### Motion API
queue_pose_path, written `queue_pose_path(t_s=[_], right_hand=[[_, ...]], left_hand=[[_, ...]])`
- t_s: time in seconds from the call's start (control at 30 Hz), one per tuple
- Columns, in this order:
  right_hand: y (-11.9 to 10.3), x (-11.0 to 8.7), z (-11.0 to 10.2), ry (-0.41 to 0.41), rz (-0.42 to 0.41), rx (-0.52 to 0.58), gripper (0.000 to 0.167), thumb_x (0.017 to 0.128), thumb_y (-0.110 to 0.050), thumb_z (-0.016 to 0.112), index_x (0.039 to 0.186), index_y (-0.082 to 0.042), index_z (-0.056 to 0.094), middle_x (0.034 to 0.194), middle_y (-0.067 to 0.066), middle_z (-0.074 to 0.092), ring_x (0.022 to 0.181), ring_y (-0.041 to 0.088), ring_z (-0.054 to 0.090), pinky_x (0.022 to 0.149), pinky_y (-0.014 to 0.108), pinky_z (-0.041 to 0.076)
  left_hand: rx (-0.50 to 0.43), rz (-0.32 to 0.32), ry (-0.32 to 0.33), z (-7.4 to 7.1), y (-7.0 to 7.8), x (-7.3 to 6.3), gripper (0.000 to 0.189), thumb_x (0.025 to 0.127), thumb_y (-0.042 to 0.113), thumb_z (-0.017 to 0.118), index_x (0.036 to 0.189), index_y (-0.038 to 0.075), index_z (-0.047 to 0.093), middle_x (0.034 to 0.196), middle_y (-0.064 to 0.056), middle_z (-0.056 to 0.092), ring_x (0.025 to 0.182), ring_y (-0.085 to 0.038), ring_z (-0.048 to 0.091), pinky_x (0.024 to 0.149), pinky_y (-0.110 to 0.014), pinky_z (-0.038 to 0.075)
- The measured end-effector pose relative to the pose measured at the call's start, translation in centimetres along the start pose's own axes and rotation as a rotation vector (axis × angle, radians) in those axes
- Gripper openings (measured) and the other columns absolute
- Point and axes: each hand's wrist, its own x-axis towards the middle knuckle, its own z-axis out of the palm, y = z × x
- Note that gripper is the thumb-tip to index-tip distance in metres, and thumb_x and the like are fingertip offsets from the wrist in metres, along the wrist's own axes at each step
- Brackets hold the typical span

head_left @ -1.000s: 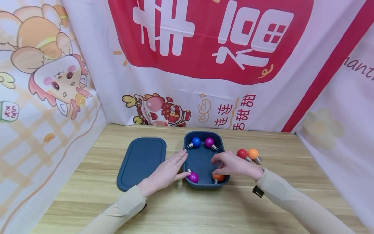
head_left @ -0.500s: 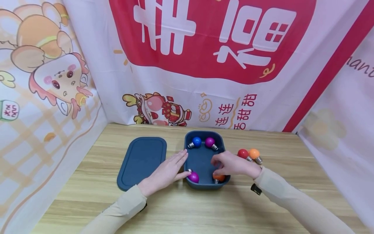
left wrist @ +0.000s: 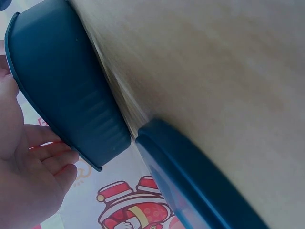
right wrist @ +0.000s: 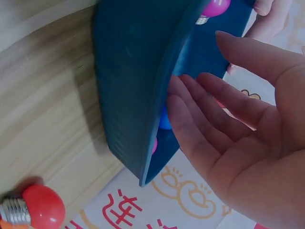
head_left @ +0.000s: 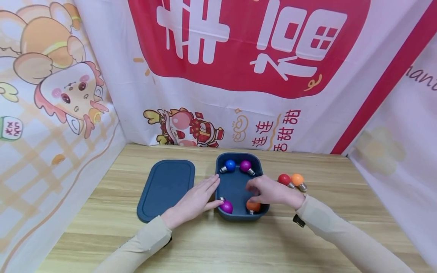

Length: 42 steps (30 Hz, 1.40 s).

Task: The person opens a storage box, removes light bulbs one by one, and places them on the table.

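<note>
A dark blue box point(head_left: 235, 189) stands on the table with small coloured bulbs inside. A blue bulb point(head_left: 230, 165) and a purple bulb point(head_left: 245, 165) lie in its far corners. In the near left corner is another purple bulb point(head_left: 226, 206), and an orange bulb point(head_left: 253, 206) lies near right. My left hand point(head_left: 194, 201) rests its extended fingers and thumb on the box's left rim. Over the right rim reaches my right hand point(head_left: 273, 191), fingers loosely bent, thumb just above the orange bulb. The right wrist view shows nothing between those fingers point(right wrist: 209, 114).
A dark blue lid point(head_left: 166, 189) lies flat on the wooden table, left of the box. To the right of the box, a red bulb point(head_left: 284, 179) and a light orange bulb point(head_left: 297, 179) lie side by side. A printed cloth point(head_left: 119, 76) hangs behind the table.
The orange bulb in the box has shifted slightly left and turned, showing more of its globe below my right thumb. Both hands stay almost where they were.
</note>
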Motion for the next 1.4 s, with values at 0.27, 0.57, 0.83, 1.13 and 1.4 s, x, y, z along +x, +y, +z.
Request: queue_pose_path(t_s=[0.27,0.57,0.83,1.13,1.4], right_hand=[[-0.1,0.5,0.7,0.017,-0.059,-0.017,0.027,0.089,-0.019,0.075,0.110,-0.003,0.069,0.107,0.014,0.074,0.088,0.021,0.070,0.081,0.031,0.061],[-0.1,0.5,0.8,-0.004,0.040,-0.119,0.030,0.087,-0.017,0.077,0.111,-0.001,0.068,0.101,0.014,0.072,0.078,0.018,0.063,0.073,0.029,0.059],[-0.4,1.1,1.4,-0.020,-0.015,-0.143,0.031,0.085,-0.016,0.078,0.112,-0.003,0.069,0.101,0.011,0.072,0.084,0.018,0.061,0.078,0.031,0.057],[-0.4,1.2,2.0,-0.080,0.086,-0.158,0.024,0.086,-0.011,0.075,0.108,-0.006,0.069,0.094,0.005,0.067,0.079,0.013,0.055,0.072,0.025,0.055],[-0.4,1.6,2.4,-0.110,0.006,-0.148,0.027,0.084,-0.006,0.075,0.111,-0.008,0.069,0.103,0.004,0.069,0.086,0.014,0.057,0.083,0.030,0.056]], left_hand=[[0.011,0.001,-0.001,0.0,0.0,0.0,0.076,0.099,0.057,0.048,0.153,0.005,0.036,0.162,-0.012,0.034,0.149,-0.026,0.037,0.119,-0.044,0.037],[0.009,0.010,0.002,0.0,0.0,0.1,0.076,0.099,0.056,0.049,0.153,0.004,0.036,0.161,-0.014,0.034,0.149,-0.027,0.036,0.119,-0.044,0.037],[0.020,0.014,0.016,0.0,-0.1,0.1,0.075,0.099,0.055,0.050,0.152,0.004,0.038,0.161,-0.013,0.035,0.148,-0.026,0.038,0.118,-0.044,0.038],[0.032,0.025,0.011,0.0,0.0,0.1,0.075,0.099,0.056,0.049,0.152,0.004,0.038,0.160,-0.014,0.036,0.147,-0.027,0.039,0.118,-0.044,0.039],[0.014,0.004,-0.007,-0.3,0.2,-0.1,0.076,0.099,0.057,0.048,0.153,0.005,0.036,0.161,-0.014,0.034,0.148,-0.027,0.037,0.119,-0.045,0.037]])
